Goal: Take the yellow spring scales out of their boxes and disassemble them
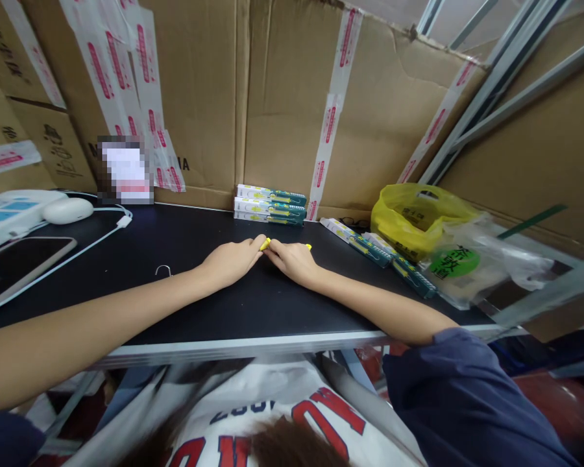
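Over the black tabletop, my left hand (232, 261) and my right hand (292, 259) meet, both with fingers closed. A slim yellow object (265, 244) shows between their fingertips, gripped from both sides. Another bit of yellow sticks out past the far side of my right hand; whether it is the same piece is hidden. A thin bent metal hook (164, 269) shows just beyond my left forearm, and I cannot tell what it belongs to. Behind my hands lies a stack of slim green-and-white boxes (270, 205), printed with a yellow hooked tool.
More slim boxes (365, 245) lie at right, beside a yellow plastic bag (409, 217) and a clear bag (467, 266). On the left are a phone (24, 266), a power strip (10, 217), a white rounded device (68, 211) and cables. Cardboard (282, 97) walls the back.
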